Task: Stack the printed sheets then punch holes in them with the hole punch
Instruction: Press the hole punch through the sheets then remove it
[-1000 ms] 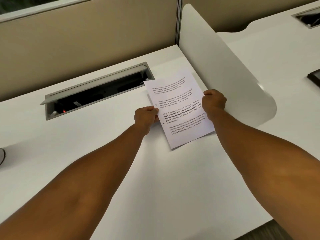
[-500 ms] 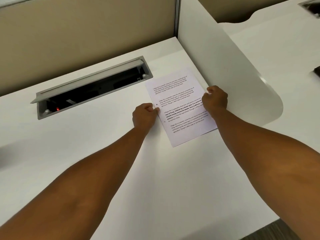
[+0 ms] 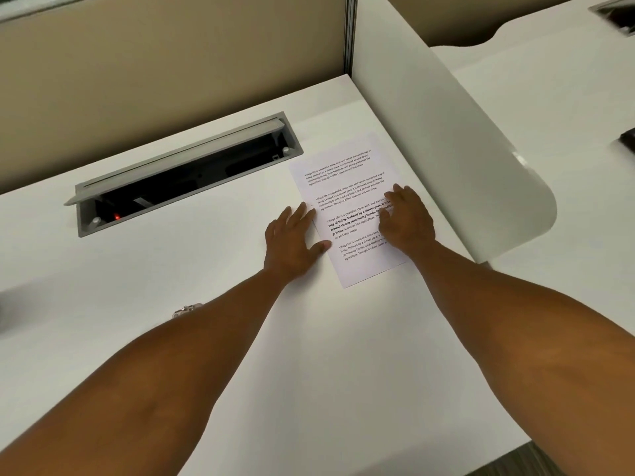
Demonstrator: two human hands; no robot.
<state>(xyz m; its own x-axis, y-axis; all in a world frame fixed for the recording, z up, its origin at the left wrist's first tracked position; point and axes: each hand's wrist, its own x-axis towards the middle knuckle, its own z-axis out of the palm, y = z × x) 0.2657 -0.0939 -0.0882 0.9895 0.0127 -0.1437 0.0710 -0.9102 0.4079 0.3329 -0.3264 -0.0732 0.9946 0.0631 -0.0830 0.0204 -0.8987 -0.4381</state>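
The printed sheets (image 3: 347, 187) lie flat as one white stack with black text on the white desk (image 3: 309, 355), close to the right divider. My left hand (image 3: 292, 237) rests flat on the desk at the stack's left edge, fingers spread, thumb touching the paper. My right hand (image 3: 405, 218) lies palm down on the stack's right half, fingers apart, covering some text. Neither hand grips the paper. A small metal part (image 3: 185, 309) shows beside my left forearm; I cannot tell what it is. No hole punch is clearly in view.
An open grey cable tray (image 3: 182, 173) with a red light is sunk into the desk behind my left hand. A white curved divider panel (image 3: 446, 159) stands right of the sheets. A beige partition wall (image 3: 154, 63) closes the back. The desk's front edge runs at the lower right.
Both hands have let go of the sheets' side edges and opened. The stack now lies flat on the desk, with my right hand pressed on top of it.
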